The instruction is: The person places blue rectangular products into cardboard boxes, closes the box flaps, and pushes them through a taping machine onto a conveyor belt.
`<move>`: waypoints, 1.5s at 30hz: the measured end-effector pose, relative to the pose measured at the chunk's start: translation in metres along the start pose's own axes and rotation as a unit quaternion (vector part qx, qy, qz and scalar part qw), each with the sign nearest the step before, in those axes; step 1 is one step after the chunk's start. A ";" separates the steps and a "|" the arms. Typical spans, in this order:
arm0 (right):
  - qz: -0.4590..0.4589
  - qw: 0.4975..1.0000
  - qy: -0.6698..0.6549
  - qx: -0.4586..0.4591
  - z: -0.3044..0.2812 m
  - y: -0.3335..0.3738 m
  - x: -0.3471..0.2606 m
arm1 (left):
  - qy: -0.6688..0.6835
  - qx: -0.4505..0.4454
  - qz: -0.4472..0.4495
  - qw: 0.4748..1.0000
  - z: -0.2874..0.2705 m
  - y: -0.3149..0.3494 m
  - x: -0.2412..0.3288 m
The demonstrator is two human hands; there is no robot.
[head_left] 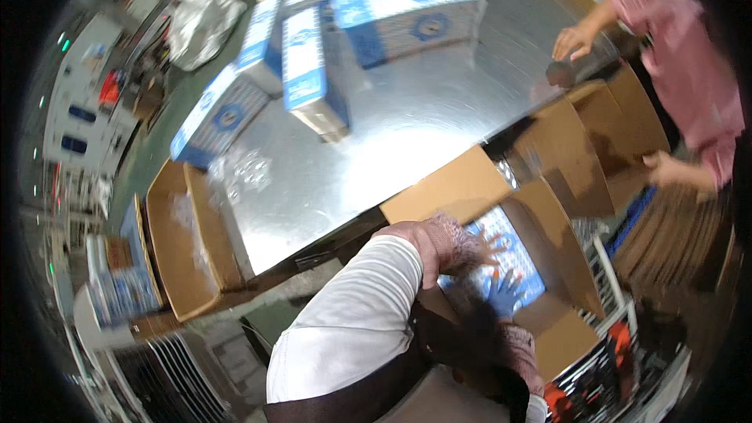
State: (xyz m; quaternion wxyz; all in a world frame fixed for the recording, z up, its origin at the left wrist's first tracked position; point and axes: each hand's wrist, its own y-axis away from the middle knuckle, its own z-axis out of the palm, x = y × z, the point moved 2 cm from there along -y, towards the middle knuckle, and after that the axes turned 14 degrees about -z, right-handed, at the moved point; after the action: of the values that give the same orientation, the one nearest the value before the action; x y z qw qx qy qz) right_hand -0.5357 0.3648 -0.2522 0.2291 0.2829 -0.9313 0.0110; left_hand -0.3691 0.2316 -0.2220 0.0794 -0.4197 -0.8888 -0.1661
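Observation:
An open cardboard carton [552, 227] stands against the table's near edge with its flaps folded out. Inside it lies a blue and white printed box [521, 254]. My left hand [487, 247] reaches over from a white sleeve with a pink patterned cuff and rests on this box, fingers spread. Close beside it, my right hand [506, 293], in a blue glove, also lies on the box with its fingers apart. Neither hand grips anything. My arms and a dark shape between them hide the near left part of the carton.
On the metal table [392, 157] stand several blue and white boxes [415, 19], with crumpled clear plastic [241, 171] nearby. Another open carton [178, 243] is at left. At right, a co-worker in pink [681, 63] touches an open carton [583, 145]. Flattened cardboard [666, 243] is stacked below.

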 end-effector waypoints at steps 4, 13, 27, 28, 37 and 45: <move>-0.006 0.912 -0.329 -0.246 -0.054 -0.016 0.009 | 0.339 0.078 0.037 0.937 -0.162 0.058 -0.003; -0.039 0.893 -0.324 -0.310 -0.053 -0.029 0.019 | -0.111 0.514 -0.700 0.483 -0.123 0.567 -0.264; 0.106 0.862 -0.380 -0.319 -0.067 -0.046 -0.005 | 0.029 0.576 -0.687 0.442 -0.114 0.589 -0.300; 0.122 0.855 -0.390 -0.319 -0.067 -0.047 -0.003 | 0.022 0.577 -0.682 0.450 -0.117 0.592 -0.300; 0.054 0.883 -0.367 -0.287 -0.082 -0.036 0.002 | 0.100 0.692 -0.600 0.390 -0.139 0.641 -0.280; 0.004 0.891 -0.383 -0.245 -0.080 -0.017 0.019 | 0.502 0.649 -0.309 0.481 -0.277 0.459 -0.179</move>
State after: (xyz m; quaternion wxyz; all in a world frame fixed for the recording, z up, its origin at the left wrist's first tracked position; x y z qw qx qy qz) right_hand -0.5070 0.3527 -0.1747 -0.0836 0.1966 -0.9211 -0.3254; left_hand 0.1001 0.2745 0.0909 0.7056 0.2079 -0.6249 0.2614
